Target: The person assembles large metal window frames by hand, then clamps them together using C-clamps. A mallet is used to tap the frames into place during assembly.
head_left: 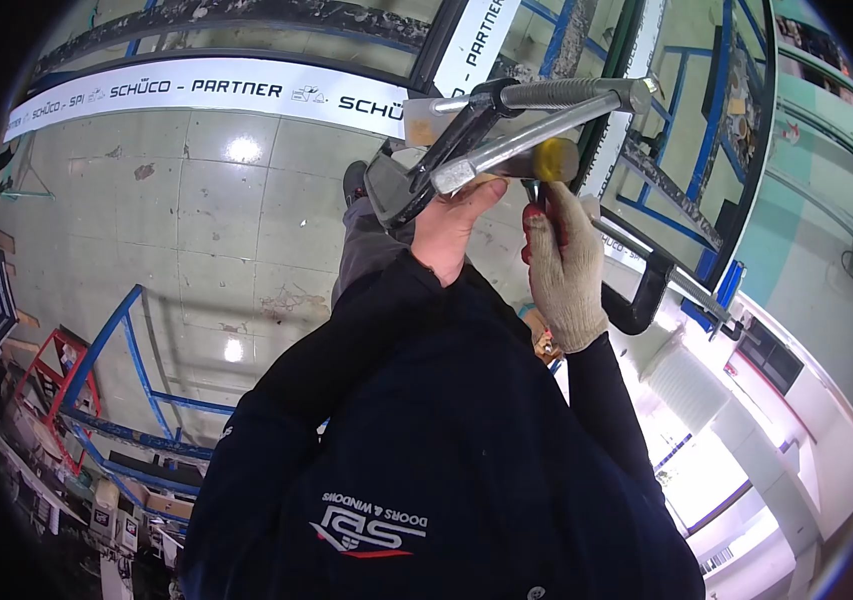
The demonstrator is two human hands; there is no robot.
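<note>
A: Start close in. What are the two hands on?

B: Past the navy sweatshirt with the white chest logo (446, 450), both arms reach forward. The bare left hand (451, 228) is closed round the black cast head of a silver steel bar clamp (546, 115), with the thumb lying along the underside of the bar. The right hand in the grey knit glove with red fingertips (561, 265) is just beside it, its fingers (538, 215) curled tight.

A: Curled on what?

B: On the dark stem directly under the clamp's round yellow handle (556, 160). The palm hides the rest, so I can't tell how much of it they enclose.

A: And which way does the clamp lie?

B: Its long axis runs away from the left hand, up and to the right. The bars pass over the gloved fingers, and the yellow handle touches the top of them. The left hand has the head end and the right has the handle end.

A: Beyond that?

B: A second black clamp (646, 295) grips the dark window frame wrapped in white printed tape (196, 90), to the right of the glove. The pale tiled floor (206, 220) and a blue steel rack (116, 340) are further off to the left.
</note>
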